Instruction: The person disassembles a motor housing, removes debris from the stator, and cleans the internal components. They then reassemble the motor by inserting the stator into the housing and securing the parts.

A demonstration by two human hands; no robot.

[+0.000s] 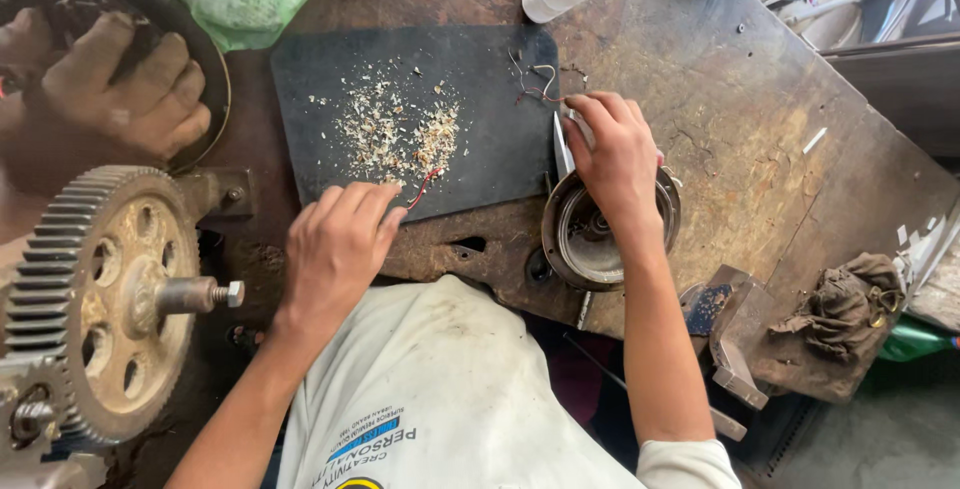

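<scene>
My right hand [615, 154] is pinching a thin white strip [562, 144] and resting on the round metal housing [600, 234] at the near edge of the worn table [740, 119]. My left hand [335, 244] is lying curled on the dark mat [400, 99], fingertips touching a little red wire [422, 187] (beside the pile of shavings [395, 129]). Another person's hand [125, 89] is gripping a dark wheel, above the big gear [95, 299].
</scene>
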